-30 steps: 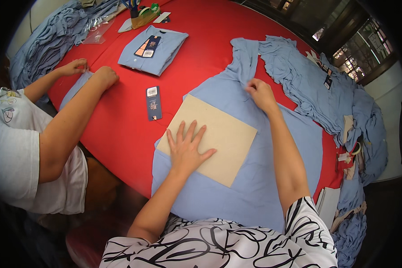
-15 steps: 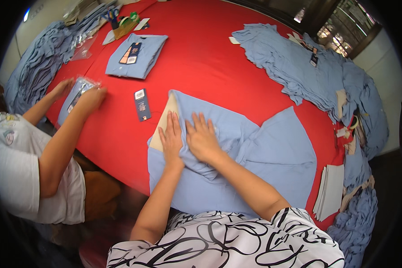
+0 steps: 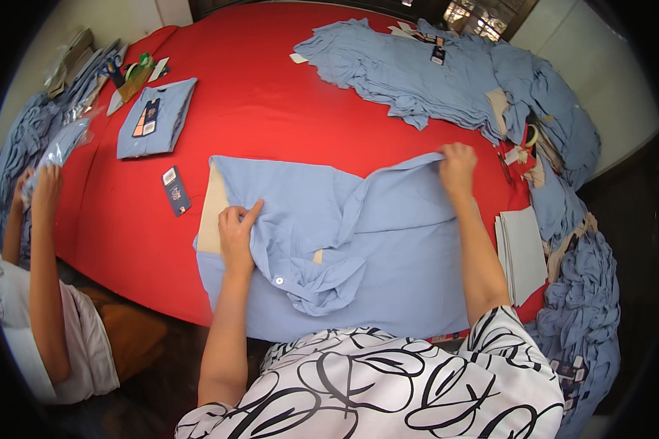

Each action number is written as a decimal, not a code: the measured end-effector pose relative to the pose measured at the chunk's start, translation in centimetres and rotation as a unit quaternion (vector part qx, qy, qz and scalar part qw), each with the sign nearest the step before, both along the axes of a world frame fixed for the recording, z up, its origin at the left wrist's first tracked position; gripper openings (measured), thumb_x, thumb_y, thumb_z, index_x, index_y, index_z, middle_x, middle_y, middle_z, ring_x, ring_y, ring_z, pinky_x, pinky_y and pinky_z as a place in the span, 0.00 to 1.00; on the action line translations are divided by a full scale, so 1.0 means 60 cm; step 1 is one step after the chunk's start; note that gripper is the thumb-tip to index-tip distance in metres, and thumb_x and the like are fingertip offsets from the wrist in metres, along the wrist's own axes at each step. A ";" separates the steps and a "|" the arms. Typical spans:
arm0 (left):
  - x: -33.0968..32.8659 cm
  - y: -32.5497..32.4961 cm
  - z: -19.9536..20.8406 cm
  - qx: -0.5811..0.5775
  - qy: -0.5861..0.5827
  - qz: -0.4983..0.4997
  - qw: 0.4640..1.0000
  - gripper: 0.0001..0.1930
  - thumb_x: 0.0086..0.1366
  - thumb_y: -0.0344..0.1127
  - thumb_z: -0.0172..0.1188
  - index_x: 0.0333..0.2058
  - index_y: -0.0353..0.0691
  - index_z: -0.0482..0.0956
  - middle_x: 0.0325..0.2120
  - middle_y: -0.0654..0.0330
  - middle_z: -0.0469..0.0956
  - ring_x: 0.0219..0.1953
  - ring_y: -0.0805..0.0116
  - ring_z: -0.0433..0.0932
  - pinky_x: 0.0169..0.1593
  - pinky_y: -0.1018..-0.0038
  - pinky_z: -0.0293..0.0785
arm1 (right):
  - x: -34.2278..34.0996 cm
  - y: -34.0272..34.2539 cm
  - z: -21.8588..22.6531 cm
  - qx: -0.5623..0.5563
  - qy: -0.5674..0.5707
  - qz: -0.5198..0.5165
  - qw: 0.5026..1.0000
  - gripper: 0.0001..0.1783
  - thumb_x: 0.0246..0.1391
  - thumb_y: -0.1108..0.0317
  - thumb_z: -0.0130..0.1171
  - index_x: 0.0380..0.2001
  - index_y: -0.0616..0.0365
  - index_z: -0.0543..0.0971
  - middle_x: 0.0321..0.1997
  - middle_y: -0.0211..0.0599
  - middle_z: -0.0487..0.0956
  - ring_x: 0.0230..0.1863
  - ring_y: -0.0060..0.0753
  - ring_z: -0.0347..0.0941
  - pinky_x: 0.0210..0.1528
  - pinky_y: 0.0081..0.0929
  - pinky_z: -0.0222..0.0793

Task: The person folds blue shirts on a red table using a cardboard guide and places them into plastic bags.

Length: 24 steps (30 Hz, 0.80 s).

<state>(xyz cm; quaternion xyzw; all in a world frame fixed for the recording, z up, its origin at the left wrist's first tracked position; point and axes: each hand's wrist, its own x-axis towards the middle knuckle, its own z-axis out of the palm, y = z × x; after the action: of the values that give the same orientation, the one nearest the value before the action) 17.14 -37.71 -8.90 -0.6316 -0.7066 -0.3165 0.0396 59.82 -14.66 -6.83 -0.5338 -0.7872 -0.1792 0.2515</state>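
Observation:
A light blue shirt (image 3: pixel 410 256) lies spread and partly folded on the red-covered table in front of me. Its collar (image 3: pixel 307 289), with a white button, is bunched toward my body. My left hand (image 3: pixel 236 238) rests on the shirt's left part, fingers curled on the fabric beside a beige panel (image 3: pixel 214 208). Out at the right, my right hand (image 3: pixel 458 168) grips the shirt's far corner, slightly lifted. A dark blue hang tag (image 3: pixel 176 192) lies on the table, left of the shirt.
A folded blue shirt (image 3: pixel 157 121) with tags lies at the far left, near scissors and tape (image 3: pixel 135 73). Piled blue shirts (image 3: pixel 417 73) cover the back right. White sheets (image 3: pixel 520 252) sit at right. A co-worker's hands (image 3: pixel 42 186) hold a clear bag at left.
My right hand has moved from the shirt's middle to its far right corner and gripped it. My left hand has curled its fingers. The co-worker's bagged garment has moved toward the left pile.

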 end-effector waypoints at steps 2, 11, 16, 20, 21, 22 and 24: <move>0.002 -0.005 0.007 0.001 -0.005 0.003 1.000 0.22 0.55 0.26 0.54 0.49 0.45 0.82 0.33 0.60 0.69 0.43 0.60 0.67 0.50 0.68 0.67 | 0.059 -0.064 0.052 0.088 0.091 -0.010 0.992 0.14 0.41 0.77 0.56 0.35 0.52 0.77 0.38 0.37 0.74 0.48 0.46 0.65 0.51 0.44 0.60; -0.002 -0.006 0.015 -0.037 -0.077 -0.041 0.995 0.23 0.51 0.24 0.57 0.48 0.43 0.82 0.39 0.59 0.72 0.45 0.58 0.65 0.64 0.66 0.59 | 0.223 -0.354 -0.048 -0.140 0.046 -0.233 0.961 0.21 0.43 0.82 0.52 0.44 0.58 0.78 0.45 0.43 0.75 0.54 0.52 0.65 0.57 0.47 0.60; -0.020 -0.020 0.058 -0.118 -0.010 -0.104 0.987 0.32 0.46 0.22 0.62 0.55 0.47 0.77 0.61 0.56 0.68 0.51 0.54 0.64 0.62 0.66 0.61 | 0.159 -0.226 -0.034 -0.112 0.272 -0.153 0.943 0.17 0.54 0.73 0.55 0.49 0.60 0.77 0.53 0.49 0.75 0.56 0.52 0.68 0.60 0.49 0.60; -0.031 -0.032 0.048 -0.131 0.040 -0.101 0.985 0.32 0.48 0.24 0.63 0.56 0.47 0.77 0.63 0.56 0.66 0.53 0.52 0.64 0.61 0.66 0.63 | 0.084 -0.112 -0.018 -0.252 0.184 -0.237 0.920 0.17 0.57 0.55 0.59 0.44 0.54 0.79 0.46 0.47 0.79 0.49 0.54 0.72 0.53 0.51 0.64; -0.022 -0.028 0.046 -0.125 0.025 -0.100 0.987 0.32 0.48 0.25 0.63 0.56 0.47 0.77 0.63 0.56 0.67 0.53 0.52 0.64 0.61 0.66 0.64 | 0.117 -0.095 -0.026 -0.214 0.207 -0.276 0.914 0.17 0.57 0.54 0.59 0.43 0.53 0.78 0.46 0.45 0.78 0.50 0.53 0.72 0.53 0.51 0.64; -0.014 -0.018 0.042 -0.120 0.009 -0.102 0.987 0.31 0.49 0.25 0.63 0.56 0.47 0.77 0.62 0.56 0.67 0.53 0.52 0.64 0.60 0.66 0.64 | 0.173 -0.079 -0.052 -0.175 0.227 -0.317 0.904 0.17 0.56 0.53 0.60 0.43 0.52 0.78 0.47 0.44 0.78 0.51 0.53 0.71 0.52 0.52 0.64; -0.011 -0.014 0.033 -0.107 0.014 -0.106 0.988 0.31 0.49 0.27 0.64 0.56 0.47 0.77 0.62 0.56 0.67 0.53 0.52 0.64 0.61 0.66 0.64 | 0.207 -0.073 -0.072 -0.123 0.236 -0.366 0.892 0.17 0.57 0.52 0.59 0.42 0.51 0.78 0.49 0.41 0.77 0.53 0.51 0.70 0.51 0.53 0.64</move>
<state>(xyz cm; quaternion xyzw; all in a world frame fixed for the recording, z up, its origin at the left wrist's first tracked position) 16.46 -38.53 -6.93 -0.7080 -0.6647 -0.2327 -0.0522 72.23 -19.01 -11.15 -0.8374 -0.4696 -0.0290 0.2783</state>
